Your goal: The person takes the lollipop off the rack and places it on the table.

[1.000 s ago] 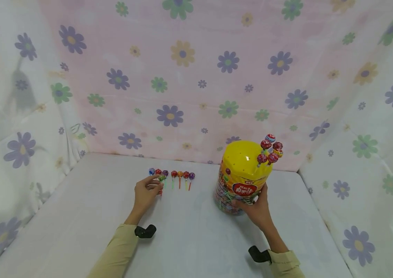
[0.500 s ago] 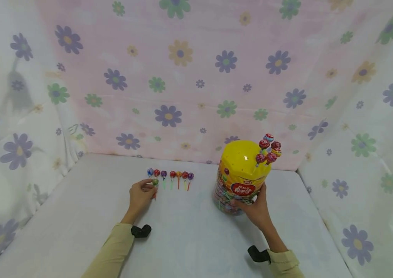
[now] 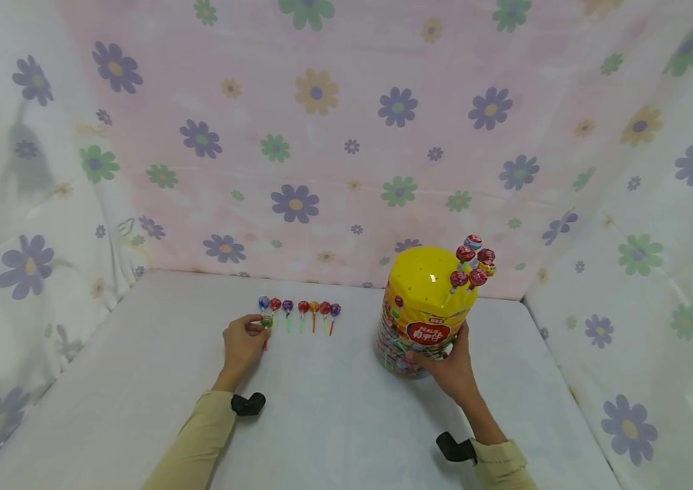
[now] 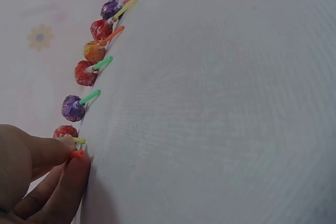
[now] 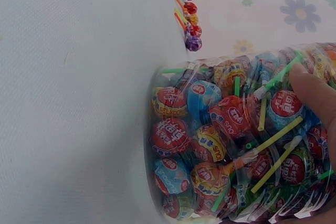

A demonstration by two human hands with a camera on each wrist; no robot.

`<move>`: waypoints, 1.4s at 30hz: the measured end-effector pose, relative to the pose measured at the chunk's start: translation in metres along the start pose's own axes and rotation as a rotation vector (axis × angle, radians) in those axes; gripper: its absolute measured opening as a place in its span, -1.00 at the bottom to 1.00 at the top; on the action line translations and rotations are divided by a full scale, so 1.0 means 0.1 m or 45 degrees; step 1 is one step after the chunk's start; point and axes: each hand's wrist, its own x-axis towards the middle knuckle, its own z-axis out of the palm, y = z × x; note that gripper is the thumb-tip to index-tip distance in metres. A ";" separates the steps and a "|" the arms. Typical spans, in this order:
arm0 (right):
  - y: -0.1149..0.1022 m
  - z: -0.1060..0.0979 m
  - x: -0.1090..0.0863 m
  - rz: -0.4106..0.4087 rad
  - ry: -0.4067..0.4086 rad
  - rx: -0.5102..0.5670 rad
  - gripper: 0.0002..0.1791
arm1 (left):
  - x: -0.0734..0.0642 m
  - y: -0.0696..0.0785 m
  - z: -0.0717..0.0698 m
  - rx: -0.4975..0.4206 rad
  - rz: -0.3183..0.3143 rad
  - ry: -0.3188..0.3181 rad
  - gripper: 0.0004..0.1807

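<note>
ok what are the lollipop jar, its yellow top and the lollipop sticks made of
Lollipop jar: probably clear, glossy plastic; wrapped lollipops show through its shiny wall.
Yellow top: likely smooth, glossy plastic, with a bright highlight.
Lollipop sticks: seemingly plastic, brightly and evenly coloured; finish is hard to tell.

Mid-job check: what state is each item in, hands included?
Left hand: pinching the green lollipop.
Green lollipop: wrapped, held.
Right hand: gripping the candy jar.
Candy jar: capped, lollipops inside visible.
Yellow lid: on the jar.
Six lollipops on the lid: wrapped, heads up.
Row of seven lollipops: wrapped, lying on the table.
</note>
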 end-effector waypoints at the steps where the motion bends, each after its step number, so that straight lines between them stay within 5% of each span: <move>1: 0.01 0.00 0.00 0.004 -0.002 0.000 0.25 | 0.00 0.00 0.00 0.011 0.000 0.000 -0.63; 17: -0.42 -0.02 -0.17 0.028 -0.025 -0.003 0.20 | -0.04 0.00 -0.12 -0.059 0.021 -0.042 -0.57; 25: -0.08 0.00 -0.03 0.020 -0.008 0.002 0.24 | -0.17 0.26 -0.09 -0.447 0.123 -0.208 -0.50; 32: -0.01 -0.01 -0.01 -0.009 0.002 -0.001 0.27 | -0.42 0.91 0.12 -0.603 0.382 -0.366 -0.51; 42: 0.00 0.00 -0.02 -0.053 0.017 -0.007 0.24 | -0.81 2.04 0.45 -0.581 0.757 -0.588 -0.51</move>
